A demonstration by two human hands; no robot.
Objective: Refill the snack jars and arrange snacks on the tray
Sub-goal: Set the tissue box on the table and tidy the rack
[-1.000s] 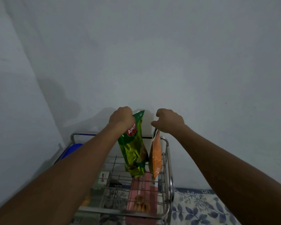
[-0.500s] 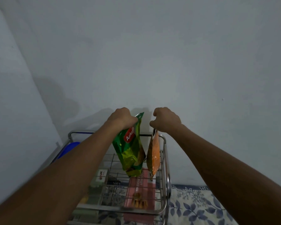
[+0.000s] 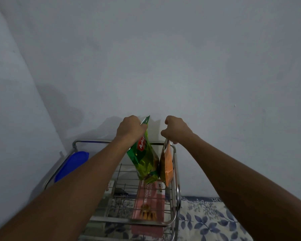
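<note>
Pale wall behind a wire rack (image 3: 175, 173): the left hand (image 3: 129, 129) grips a green packet (image 3: 143, 160) by its top, long axis hanging down (tilted right), over the rack's far right corner; the right hand (image 3: 176, 130) pinches an orange packet (image 3: 167, 166), hanging upright just beside it.

Green pkt (image 3: 143, 162): "Aaka…"; pink box (image 3: 149, 200): "NUT".

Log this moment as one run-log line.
left hand: holds green snack packet | right hand: holds orange snack packet | both above wire rack | pink biscuit box below
</note>
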